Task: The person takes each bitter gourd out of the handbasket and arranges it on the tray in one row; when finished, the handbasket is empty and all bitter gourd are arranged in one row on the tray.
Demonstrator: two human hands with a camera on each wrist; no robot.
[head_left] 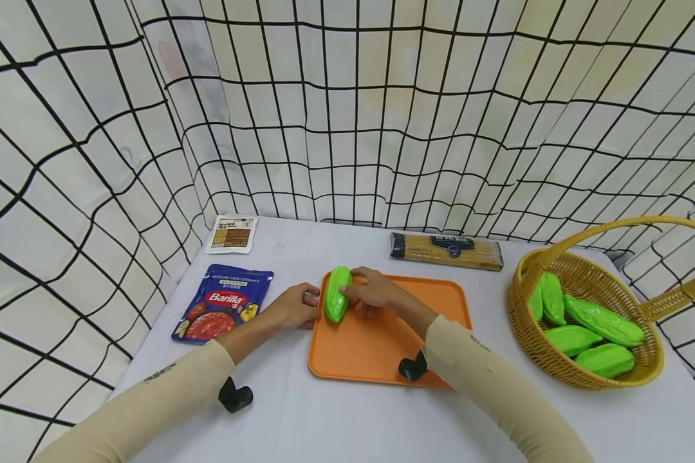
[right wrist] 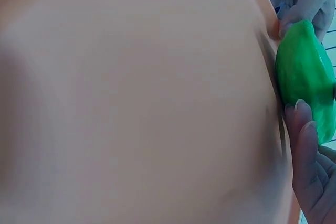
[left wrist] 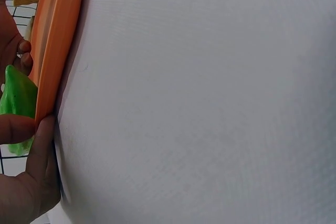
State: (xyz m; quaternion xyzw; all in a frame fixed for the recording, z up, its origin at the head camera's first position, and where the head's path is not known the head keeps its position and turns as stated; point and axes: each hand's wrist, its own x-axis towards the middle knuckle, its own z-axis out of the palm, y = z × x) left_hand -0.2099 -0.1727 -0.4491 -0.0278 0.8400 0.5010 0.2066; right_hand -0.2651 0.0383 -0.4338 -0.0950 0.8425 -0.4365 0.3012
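A bright green bitter melon (head_left: 338, 294) lies lengthwise along the left side of an orange tray (head_left: 359, 360). My right hand (head_left: 376, 290) holds it from the right, thumb on top and other fingers along its side; the right wrist view shows the fingertips against the bitter melon (right wrist: 304, 72). At the tray's left edge, my left hand (head_left: 294, 306) pinches the rim. In the left wrist view its thumb is over the orange rim (left wrist: 58, 51) and its fingers are beneath.
A wicker basket (head_left: 524, 334) with several more bitter melons stands at the right, its handle arching high. Behind the tray lies a spaghetti pack (head_left: 446, 251). A blue Barilla pouch (head_left: 222, 302) and a small white-and-brown packet (head_left: 231, 234) lie left. Black netting (head_left: 356, 128) surrounds the table.
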